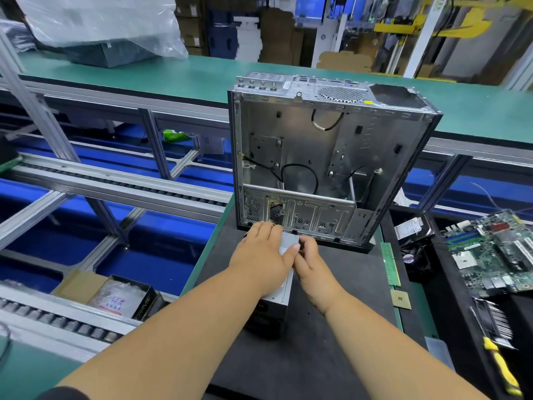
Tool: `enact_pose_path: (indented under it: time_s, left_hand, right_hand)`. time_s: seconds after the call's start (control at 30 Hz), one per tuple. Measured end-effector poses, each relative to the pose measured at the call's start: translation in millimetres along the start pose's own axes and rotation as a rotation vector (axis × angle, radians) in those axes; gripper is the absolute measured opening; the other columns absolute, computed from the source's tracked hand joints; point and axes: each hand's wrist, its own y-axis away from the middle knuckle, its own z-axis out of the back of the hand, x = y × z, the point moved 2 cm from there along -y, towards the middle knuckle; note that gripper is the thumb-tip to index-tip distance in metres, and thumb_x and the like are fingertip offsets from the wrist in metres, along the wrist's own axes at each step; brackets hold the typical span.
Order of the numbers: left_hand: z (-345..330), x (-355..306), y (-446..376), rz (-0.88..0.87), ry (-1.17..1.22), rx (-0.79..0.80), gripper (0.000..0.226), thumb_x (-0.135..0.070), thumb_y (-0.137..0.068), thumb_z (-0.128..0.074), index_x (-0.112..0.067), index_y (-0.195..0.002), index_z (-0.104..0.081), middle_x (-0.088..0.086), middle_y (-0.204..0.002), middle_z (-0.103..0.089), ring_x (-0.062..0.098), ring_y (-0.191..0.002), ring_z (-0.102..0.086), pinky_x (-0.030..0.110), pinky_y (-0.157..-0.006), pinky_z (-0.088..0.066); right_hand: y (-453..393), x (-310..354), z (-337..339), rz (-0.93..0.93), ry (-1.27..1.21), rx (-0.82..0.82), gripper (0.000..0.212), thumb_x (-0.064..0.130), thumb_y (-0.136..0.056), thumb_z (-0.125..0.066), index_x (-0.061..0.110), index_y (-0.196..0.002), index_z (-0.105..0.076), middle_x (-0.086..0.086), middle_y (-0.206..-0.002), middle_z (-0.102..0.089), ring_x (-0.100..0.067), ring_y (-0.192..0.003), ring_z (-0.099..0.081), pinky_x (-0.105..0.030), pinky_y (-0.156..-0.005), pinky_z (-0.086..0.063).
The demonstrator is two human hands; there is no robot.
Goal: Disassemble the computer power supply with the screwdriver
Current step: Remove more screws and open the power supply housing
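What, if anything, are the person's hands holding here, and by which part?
Both hands are on the power supply: the left hand lies over its top, near the far end, and the right hand pinches its far right edge.

Motherboard, RAM stick and perhaps a CPU chip lie right.

One open computer case, far centre; one power supply, near centre; two hands, left and right; one motherboard, one memory stick, one processor chip, one yellow-handled tool, right.
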Motion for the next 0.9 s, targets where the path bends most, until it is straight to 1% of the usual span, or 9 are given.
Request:
enact_pose_path:
  time_s: [0.13,0.2,0.33,0.43,0.53,0.63,0.73,0.8,0.9]
  left_hand:
    - [1.1,0.7,0.8,-0.004,0.002,-0.009,0.060,-0.056,-0.100,-0.022,-0.019,-0.147,-0.028,-0.004,-0.155,-0.024,0.014,-0.146,-0.008,0.039,-0.117,-0.025]
    - [1.0,1.2,1.3,-0.004,0.007,-0.011,0.060,-0.056,-0.100,-0.023,-0.019,-0.147,-0.028,-0.004,-0.154,-0.025,0.013,-0.146,-0.009,0.039,-0.117,-0.026]
    - [0.8,0.9,0.7,-0.005,0.010,-0.014,0.060,-0.055,-0.100,-0.023,-0.020,-0.148,-0.027,-0.005,-0.155,-0.024,0.012,-0.146,-0.009,0.038,-0.117,-0.027]
    - [0.3,1.2,0.0,-0.006,0.010,-0.016,0.058,-0.053,-0.101,-0.023,-0.020,-0.148,-0.026,-0.004,-0.154,-0.025,0.013,-0.145,-0.009,0.038,-0.117,-0.025]
    - [0.0,2.0,-0.9,-0.011,0.004,-0.005,0.055,-0.047,-0.103,-0.023,-0.019,-0.150,-0.024,-0.003,-0.155,-0.023,0.014,-0.146,-0.008,0.038,-0.118,-0.025]
    - [-0.7,2.8,-1.6,-0.017,0.005,0.004,0.052,-0.042,-0.104,-0.023,-0.019,-0.151,-0.020,-0.003,-0.155,-0.022,0.015,-0.147,-0.006,0.036,-0.117,-0.026]
    - [-1.0,3.7,-1.9,-0.018,0.008,0.005,0.050,-0.039,-0.104,-0.024,-0.019,-0.150,-0.021,-0.003,-0.155,-0.022,0.016,-0.147,-0.006,0.035,-0.116,-0.027]
    - [-1.0,4.4,-1.9,-0.014,0.006,0.006,0.049,-0.038,-0.104,-0.024,-0.019,-0.150,-0.021,-0.003,-0.154,-0.021,0.016,-0.146,-0.005,0.035,-0.115,-0.028]
    - [-1.6,3.8,-1.7,-0.017,0.011,0.010,0.049,-0.038,-0.105,-0.025,-0.019,-0.150,-0.022,-0.004,-0.154,-0.021,0.015,-0.146,-0.005,0.036,-0.116,-0.027]
  right_hand:
    - [-1.3,-0.1,0.9,0.009,0.004,0.010,0.028,0.069,-0.078,-0.038,0.059,-0.104,-0.037,0.012,-0.102,-0.060,-0.028,-0.110,-0.047,-0.052,-0.102,-0.042]
    - [-1.5,0.5,0.8,0.019,-0.003,0.014,0.027,0.068,-0.079,-0.038,0.058,-0.104,-0.038,0.010,-0.105,-0.062,-0.033,-0.116,-0.048,-0.054,-0.102,-0.042]
    - [-2.1,2.6,-0.9,0.041,-0.022,0.023,0.028,0.060,-0.084,-0.040,0.051,-0.111,-0.041,0.008,-0.108,-0.065,-0.033,-0.119,-0.049,-0.057,-0.104,-0.040]
    - [-2.0,3.5,-0.5,0.050,-0.005,0.021,0.031,0.052,-0.090,-0.039,0.059,-0.120,-0.037,0.011,-0.112,-0.064,-0.032,-0.121,-0.048,-0.054,-0.107,-0.037]
    - [-0.7,5.8,0.8,0.086,0.055,0.023,0.032,0.051,-0.092,-0.036,0.066,-0.120,-0.034,0.017,-0.116,-0.063,-0.028,-0.118,-0.050,-0.050,-0.108,-0.035]
    - [-1.7,3.6,0.4,0.088,0.081,0.007,0.031,0.053,-0.097,-0.037,0.057,-0.127,-0.032,0.015,-0.119,-0.062,-0.028,-0.119,-0.049,-0.046,-0.107,-0.033]
    - [-3.8,-0.6,-0.3,0.068,0.083,-0.019,0.034,0.047,-0.099,-0.041,0.044,-0.131,-0.030,0.010,-0.111,-0.062,-0.033,-0.118,-0.049,-0.050,-0.106,-0.037]
    - [-3.8,-1.2,-1.0,0.066,0.075,-0.022,0.028,0.043,-0.102,-0.041,0.048,-0.128,-0.033,0.005,-0.108,-0.063,-0.034,-0.116,-0.049,-0.053,-0.104,-0.039]
    - [-2.8,1.3,-0.3,0.071,0.056,-0.025,0.024,0.039,-0.103,-0.041,0.057,-0.119,-0.037,0.006,-0.108,-0.064,-0.037,-0.113,-0.050,-0.054,-0.101,-0.042]
